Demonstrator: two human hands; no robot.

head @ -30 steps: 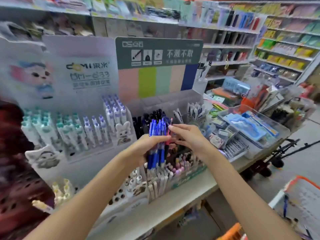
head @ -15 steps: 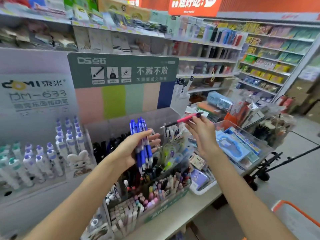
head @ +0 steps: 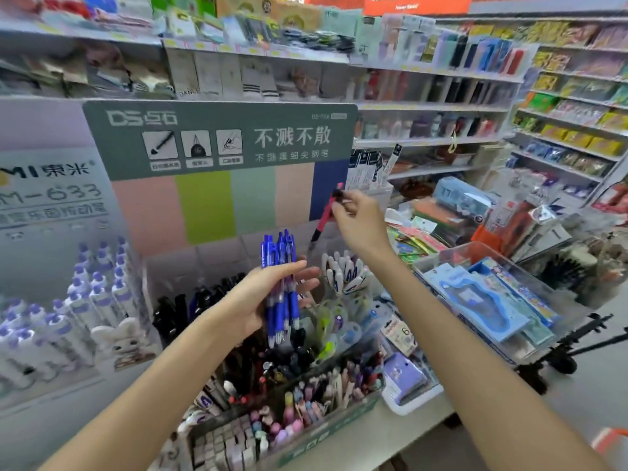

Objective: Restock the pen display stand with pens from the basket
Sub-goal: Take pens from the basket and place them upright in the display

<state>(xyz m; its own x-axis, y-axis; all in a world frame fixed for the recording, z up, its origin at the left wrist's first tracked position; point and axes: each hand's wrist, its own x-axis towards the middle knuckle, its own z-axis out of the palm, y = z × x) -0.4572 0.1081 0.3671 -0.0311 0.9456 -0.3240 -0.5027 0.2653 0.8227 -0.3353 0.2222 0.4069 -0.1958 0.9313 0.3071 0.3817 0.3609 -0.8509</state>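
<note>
Pens filled the display stand (head: 238,273) on the table (head: 384,433), its clear compartments standing below a striped backboard. The left hand (head: 268,300) was raised palm-up above the stand's middle, thumb curled over a bundle of blue pens (head: 280,287) held upright; about four or five showed, the exact count unclear. The right hand (head: 360,222) reached higher, toward the stand's back right corner, fingertips pinching the top of one pink pen (head: 323,217) that hung tip-down and tilted above a rear compartment. A cluster of white pens (head: 343,271) stood in the compartment just beneath that wrist.
</note>
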